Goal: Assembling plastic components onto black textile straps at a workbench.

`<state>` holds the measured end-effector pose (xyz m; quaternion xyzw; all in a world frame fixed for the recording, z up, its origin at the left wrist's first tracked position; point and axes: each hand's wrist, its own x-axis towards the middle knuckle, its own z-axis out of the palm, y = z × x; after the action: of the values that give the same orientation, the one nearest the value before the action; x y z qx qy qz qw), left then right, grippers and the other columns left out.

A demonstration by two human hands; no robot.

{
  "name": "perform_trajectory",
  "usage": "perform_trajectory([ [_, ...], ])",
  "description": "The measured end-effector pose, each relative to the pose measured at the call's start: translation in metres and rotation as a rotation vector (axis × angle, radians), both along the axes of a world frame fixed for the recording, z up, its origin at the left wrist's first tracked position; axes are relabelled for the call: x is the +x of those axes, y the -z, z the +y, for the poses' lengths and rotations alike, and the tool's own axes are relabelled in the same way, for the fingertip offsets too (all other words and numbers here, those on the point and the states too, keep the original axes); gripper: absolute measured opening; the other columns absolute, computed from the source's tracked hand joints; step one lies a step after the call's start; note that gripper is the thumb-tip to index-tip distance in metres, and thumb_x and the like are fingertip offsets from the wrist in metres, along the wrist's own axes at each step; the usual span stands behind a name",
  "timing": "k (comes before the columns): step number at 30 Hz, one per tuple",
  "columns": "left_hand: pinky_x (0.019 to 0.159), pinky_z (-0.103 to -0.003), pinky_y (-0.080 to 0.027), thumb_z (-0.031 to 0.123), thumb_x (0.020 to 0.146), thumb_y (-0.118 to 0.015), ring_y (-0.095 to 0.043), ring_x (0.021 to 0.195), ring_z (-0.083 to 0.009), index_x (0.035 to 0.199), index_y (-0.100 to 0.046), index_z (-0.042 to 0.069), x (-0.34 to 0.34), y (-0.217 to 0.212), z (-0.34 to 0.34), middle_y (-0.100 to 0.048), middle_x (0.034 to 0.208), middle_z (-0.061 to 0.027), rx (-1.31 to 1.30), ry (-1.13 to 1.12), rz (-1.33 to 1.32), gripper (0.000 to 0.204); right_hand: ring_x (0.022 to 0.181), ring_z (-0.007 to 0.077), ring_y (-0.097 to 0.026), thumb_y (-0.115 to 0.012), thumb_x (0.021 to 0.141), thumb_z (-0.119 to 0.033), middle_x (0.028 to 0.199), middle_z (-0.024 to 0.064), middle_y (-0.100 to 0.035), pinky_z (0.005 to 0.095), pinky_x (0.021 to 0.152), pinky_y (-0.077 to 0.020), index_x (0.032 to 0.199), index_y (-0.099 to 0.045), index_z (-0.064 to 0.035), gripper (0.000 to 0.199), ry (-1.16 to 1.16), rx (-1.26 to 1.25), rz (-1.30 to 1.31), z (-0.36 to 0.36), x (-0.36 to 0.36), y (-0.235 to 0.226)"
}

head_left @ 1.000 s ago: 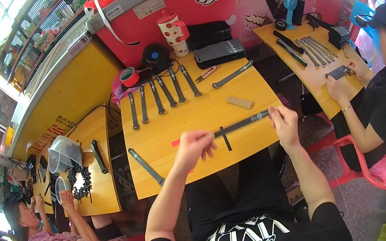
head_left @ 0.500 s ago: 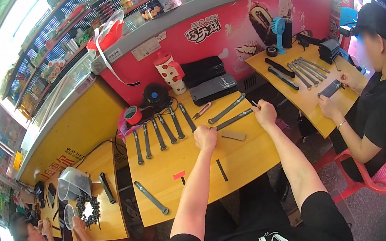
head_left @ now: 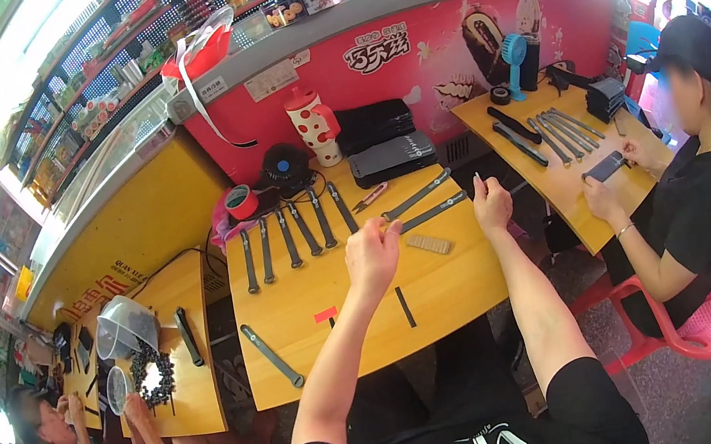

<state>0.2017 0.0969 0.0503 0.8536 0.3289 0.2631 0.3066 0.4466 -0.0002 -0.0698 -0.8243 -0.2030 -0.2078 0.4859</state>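
Observation:
My left hand [head_left: 373, 256] is raised over the middle of the yellow table [head_left: 355, 341], fingers closed. My right hand [head_left: 493, 204] is closed too, near the table's right edge, with a small pale tip showing at its top. What either hand grips is hidden or too small to name. A dark grey strap [head_left: 435, 210] lies between and beyond the hands, its left end close to my left fingers. Another strap [head_left: 418, 195] lies just behind it. A small flat brown piece [head_left: 429, 244] rests between my forearms. Red-handled snips [head_left: 372, 197] lie farther back.
Several straps [head_left: 289, 237] form a row at the back left; one more [head_left: 272, 356] lies front left. Thin black strips [head_left: 406, 307], red tape [head_left: 240, 202], a black fan [head_left: 285, 168], a spotted tumbler [head_left: 314, 129] and dark stacked pouches [head_left: 392, 159] surround them. People work at both side tables.
My left hand has lifted and turned slightly, and my right hand has shifted a little. The whole view has moved slightly; the straps keep their places on the table.

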Motion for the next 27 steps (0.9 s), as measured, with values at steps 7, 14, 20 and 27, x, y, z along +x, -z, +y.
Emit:
perform_trajectory([
  [7, 0.098, -0.037, -0.04, 0.053, 0.102, -0.031, -0.056, 0.115, -0.0263, 0.142, -0.04, 0.0, -0.095, -0.166, -0.131, -0.052, 0.133, -0.0199, -1.057, 1.02, -1.114, 0.067, 0.072, 0.0457, -0.061, -0.057, 0.092, -0.038, 0.072, 0.0249, -0.062, 0.0542, 0.061, -0.0449, 0.075, -0.06, -0.0022, 0.04, -0.026, -0.079, -0.024, -0.004, -0.001, -0.016],
  [14, 0.1, -0.045, -0.041, 0.052, 0.101, -0.032, -0.053, 0.115, -0.0409, 0.143, -0.026, -0.01, -0.133, -0.214, -0.19, -0.039, 0.135, -0.0346, -1.334, 0.967, -1.411, 0.075, 0.073, 0.0454, -0.061, -0.058, 0.093, -0.034, 0.072, 0.0244, -0.062, 0.0539, 0.062, -0.0439, 0.075, -0.057, -0.0019, 0.037, -0.07, -0.133, -0.108, 0.0, 0.0, 0.007],
  [20, 0.101, -0.051, -0.041, 0.052, 0.1, -0.032, -0.05, 0.115, -0.0535, 0.144, -0.014, -0.018, -0.15, -0.204, -0.229, -0.028, 0.138, -0.0473, -1.649, 0.838, -1.6, 0.084, 0.073, 0.0459, -0.061, -0.056, 0.093, -0.033, 0.073, 0.0247, -0.063, 0.0541, 0.062, -0.0442, 0.077, -0.058, -0.0015, 0.036, -0.036, -0.125, -0.073, -0.005, 0.004, 0.01],
  [27, 0.093, -0.051, -0.047, 0.022, 0.096, -0.048, -0.057, 0.113, -0.0344, 0.122, -0.059, -0.003, -0.174, -0.095, -0.147, -0.056, 0.128, -0.0206, -0.396, 1.174, -0.835, 0.038, 0.074, 0.0457, -0.061, -0.056, 0.094, -0.035, 0.074, 0.0237, -0.063, 0.0538, 0.063, -0.044, 0.078, -0.06, -0.0016, 0.037, -0.031, -0.119, -0.075, -0.006, 0.013, 0.005],
])
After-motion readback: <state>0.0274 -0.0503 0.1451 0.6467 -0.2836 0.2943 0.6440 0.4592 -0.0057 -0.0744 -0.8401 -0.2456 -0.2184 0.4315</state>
